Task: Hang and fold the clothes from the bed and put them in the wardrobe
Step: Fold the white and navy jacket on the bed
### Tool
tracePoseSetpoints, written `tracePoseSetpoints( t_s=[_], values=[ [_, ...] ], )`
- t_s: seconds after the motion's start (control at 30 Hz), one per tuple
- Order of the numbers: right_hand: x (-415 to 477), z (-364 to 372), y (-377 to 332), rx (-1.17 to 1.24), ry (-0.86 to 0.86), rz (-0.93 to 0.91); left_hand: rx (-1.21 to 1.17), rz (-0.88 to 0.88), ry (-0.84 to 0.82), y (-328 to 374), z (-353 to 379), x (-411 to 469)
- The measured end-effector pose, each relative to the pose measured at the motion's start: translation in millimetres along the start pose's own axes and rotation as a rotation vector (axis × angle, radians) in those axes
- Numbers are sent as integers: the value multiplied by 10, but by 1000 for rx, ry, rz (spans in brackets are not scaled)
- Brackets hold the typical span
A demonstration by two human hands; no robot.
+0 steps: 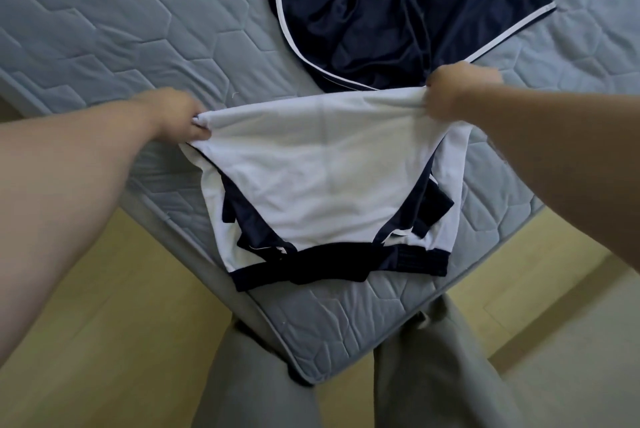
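Note:
A white shirt with navy trim (322, 168) lies folded over on the near corner of the bed (121, 36), its navy collar and sleeve edges toward me. My left hand (183, 116) pinches the left corner of its far folded edge. My right hand (457, 92) grips the right corner of that edge, lifting it slightly off the mattress. Beyond the shirt, dark navy trousers with white piping (381, 12) are spread flat on the bed.
The quilted grey-blue mattress corner (311, 351) points at my legs in grey trousers (433, 375). Light wooden floor (121, 306) shows on both sides of the corner. The wardrobe is out of view.

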State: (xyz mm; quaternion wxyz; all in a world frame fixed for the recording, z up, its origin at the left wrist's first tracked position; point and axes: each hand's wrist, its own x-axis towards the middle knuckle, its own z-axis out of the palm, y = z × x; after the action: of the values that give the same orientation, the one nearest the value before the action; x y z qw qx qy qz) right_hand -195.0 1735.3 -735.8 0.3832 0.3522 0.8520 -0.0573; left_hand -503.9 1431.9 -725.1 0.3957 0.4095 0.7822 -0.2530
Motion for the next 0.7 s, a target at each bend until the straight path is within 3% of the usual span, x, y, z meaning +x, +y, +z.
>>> tracePoseSetpoints(
  t_s=[0.1, 0.27, 0.37, 0.47, 0.57, 0.7],
  values=[
    [-24, 41, -12, -1, 46, -5, -108, -23, 63, -21, 14, -142],
    [-386, 112, 73, 37, 240, -10, 30, 36, 576, 179, 367, -494],
    [-928, 258, 139, 131, 376, -73, 16, 107, 724, 269, 767, -954],
    [-1596, 594, 151, 132, 387, -132, 40, 253, 761, 328, 1293, -1422],
    [-2043, 1048, 147, 88, 297, -182, 56, 353, 691, 421, 1815, -1746],
    [-2201, 1579, 60, -58, 14, -288, 107, 438, 562, 575, 2253, -1859]
  ],
)
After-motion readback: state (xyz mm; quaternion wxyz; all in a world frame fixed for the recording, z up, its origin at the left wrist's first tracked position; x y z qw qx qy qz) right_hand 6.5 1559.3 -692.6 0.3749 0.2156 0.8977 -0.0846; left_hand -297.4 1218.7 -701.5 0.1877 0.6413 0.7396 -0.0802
